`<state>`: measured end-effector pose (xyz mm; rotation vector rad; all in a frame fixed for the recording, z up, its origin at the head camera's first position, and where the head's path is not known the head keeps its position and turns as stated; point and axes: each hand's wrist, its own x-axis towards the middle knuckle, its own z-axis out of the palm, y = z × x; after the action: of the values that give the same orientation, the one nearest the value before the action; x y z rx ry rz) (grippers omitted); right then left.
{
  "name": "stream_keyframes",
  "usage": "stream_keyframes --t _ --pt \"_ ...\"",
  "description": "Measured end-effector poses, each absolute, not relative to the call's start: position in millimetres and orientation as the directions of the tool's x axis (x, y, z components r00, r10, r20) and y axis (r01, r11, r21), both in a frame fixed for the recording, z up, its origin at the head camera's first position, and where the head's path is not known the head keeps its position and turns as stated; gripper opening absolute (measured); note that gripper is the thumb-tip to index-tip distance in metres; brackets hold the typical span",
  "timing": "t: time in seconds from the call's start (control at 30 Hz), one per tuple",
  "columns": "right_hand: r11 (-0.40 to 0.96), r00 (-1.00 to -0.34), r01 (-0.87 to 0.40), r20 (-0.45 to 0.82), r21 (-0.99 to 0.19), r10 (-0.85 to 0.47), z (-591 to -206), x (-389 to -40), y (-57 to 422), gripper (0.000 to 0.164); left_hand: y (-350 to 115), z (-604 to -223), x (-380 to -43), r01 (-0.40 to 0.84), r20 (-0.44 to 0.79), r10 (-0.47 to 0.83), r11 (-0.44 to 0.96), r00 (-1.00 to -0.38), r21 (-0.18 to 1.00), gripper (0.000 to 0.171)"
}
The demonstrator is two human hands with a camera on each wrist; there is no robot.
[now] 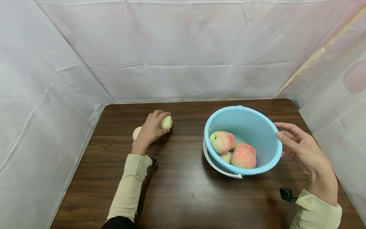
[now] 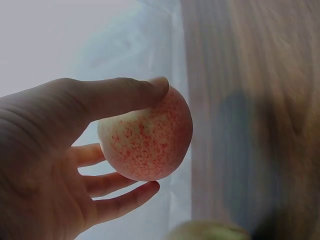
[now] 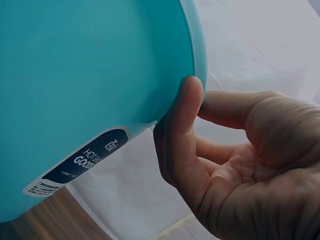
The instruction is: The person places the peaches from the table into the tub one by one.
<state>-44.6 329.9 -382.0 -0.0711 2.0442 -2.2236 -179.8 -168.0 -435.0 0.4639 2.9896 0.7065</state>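
Note:
My left hand [image 1: 154, 125] grips a pale peach [image 1: 167, 121] low over the brown table [image 1: 183, 190], left of centre. In the left wrist view the thumb [image 2: 125, 95] and curled fingers wrap this red-speckled peach [image 2: 147, 137]. A second peach [image 1: 136, 133] lies on the table, half hidden behind that hand. A light blue bucket [image 1: 266, 136] stands right of centre and holds several peaches [image 1: 243, 158]. My right hand [image 1: 283, 135] is at the bucket's right rim. Its thumb [image 3: 186, 107] touches the bucket's outer wall [image 3: 90, 90], and the other fingers hang loosely curled away from it.
The bucket's white handle [image 1: 217, 167] hangs down at its front. White sheeting [image 1: 183, 63] walls in the table at the back and both sides. Bare tabletop lies between the hands and along the near edge.

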Motion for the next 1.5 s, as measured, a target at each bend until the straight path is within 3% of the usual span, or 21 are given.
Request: stream_keyframes --t 0.3,0.6,1.07,1.5 --pt "-0.096 -0.990 0.067 -0.055 -0.993 -0.129 -380 -45 328 0.040 -152 -404 -173 0.378 0.136 0.357 0.801 -0.924 0.465 0.074" --pt "-0.080 -0.991 0.073 -0.063 -0.994 -0.118 -380 -47 327 0.039 -132 -373 -163 0.475 0.248 0.406 0.778 -0.880 0.411 0.079" --pt "-0.054 -0.993 0.076 -0.071 -0.996 -0.098 -380 -48 325 0.038 -90 -328 -151 0.535 0.299 0.446 0.738 -0.844 0.410 0.077" --pt "-0.097 -0.987 0.062 -0.047 -0.993 -0.154 -384 -49 326 0.039 -47 -311 -147 0.672 0.303 0.600 0.656 -0.740 0.343 0.076"
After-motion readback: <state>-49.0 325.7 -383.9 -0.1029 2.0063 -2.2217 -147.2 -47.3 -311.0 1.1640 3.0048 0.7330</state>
